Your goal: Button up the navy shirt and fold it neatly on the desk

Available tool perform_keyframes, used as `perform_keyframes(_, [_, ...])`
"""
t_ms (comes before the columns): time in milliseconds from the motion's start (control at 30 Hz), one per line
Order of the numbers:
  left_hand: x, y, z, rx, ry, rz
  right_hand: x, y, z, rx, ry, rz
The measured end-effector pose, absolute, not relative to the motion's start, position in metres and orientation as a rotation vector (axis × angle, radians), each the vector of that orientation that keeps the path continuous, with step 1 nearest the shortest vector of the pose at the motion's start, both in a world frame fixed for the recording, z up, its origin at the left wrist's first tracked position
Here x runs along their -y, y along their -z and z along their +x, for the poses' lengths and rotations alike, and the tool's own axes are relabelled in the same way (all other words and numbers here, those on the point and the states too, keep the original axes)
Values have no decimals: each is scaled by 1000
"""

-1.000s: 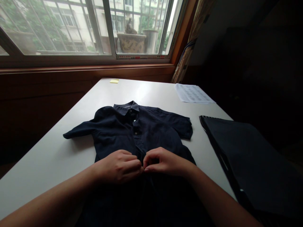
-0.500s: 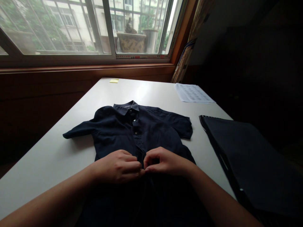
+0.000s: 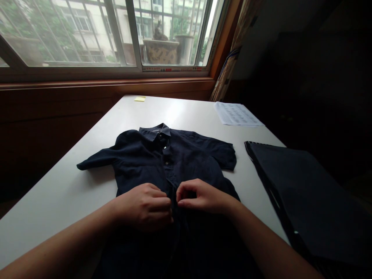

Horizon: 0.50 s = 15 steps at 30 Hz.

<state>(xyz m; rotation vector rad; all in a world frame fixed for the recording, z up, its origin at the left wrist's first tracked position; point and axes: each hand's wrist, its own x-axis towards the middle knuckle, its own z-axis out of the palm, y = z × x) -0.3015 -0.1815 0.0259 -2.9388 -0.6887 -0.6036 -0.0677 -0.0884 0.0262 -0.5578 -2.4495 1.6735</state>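
Note:
A dark navy short-sleeved shirt (image 3: 139, 155) lies face up, its collar toward the window and its sleeves spread. Small pale buttons show down the front below the collar. My left hand (image 3: 148, 207) is closed with curled fingers on the shirt's front, just left of the button line; its fingertips are hidden. Opposite it, my right hand (image 3: 200, 197) has thumb and forefinger pinched at the edge of the front opening. A narrow gap separates the two hands. The lower part of the shirt is too dark to make out.
The shirt rests on a white table (image 3: 95, 128). To the right lies a black folder-like item (image 3: 305, 186) with a ridged edge. Printed sheets (image 3: 238, 114) are at the far right, and a yellow sticky note (image 3: 140, 99) is at the far edge, below the window (image 3: 162, 31).
My hands have moved slightly apart; before, their fingertips met at the front opening. The left has drawn a little left, the right a little upward. The shirt's upper part stays in place.

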Motion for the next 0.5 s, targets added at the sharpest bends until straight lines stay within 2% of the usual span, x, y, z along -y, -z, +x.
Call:
perform_keyframes(333, [178, -26, -306, 714, 585, -2949, 90, -24, -67, 2361, -1664, -597])
perform_keyframes(500, [177, -22, -304, 731, 513, -3021, 89, -17, -70, 2289, -1545, -668])
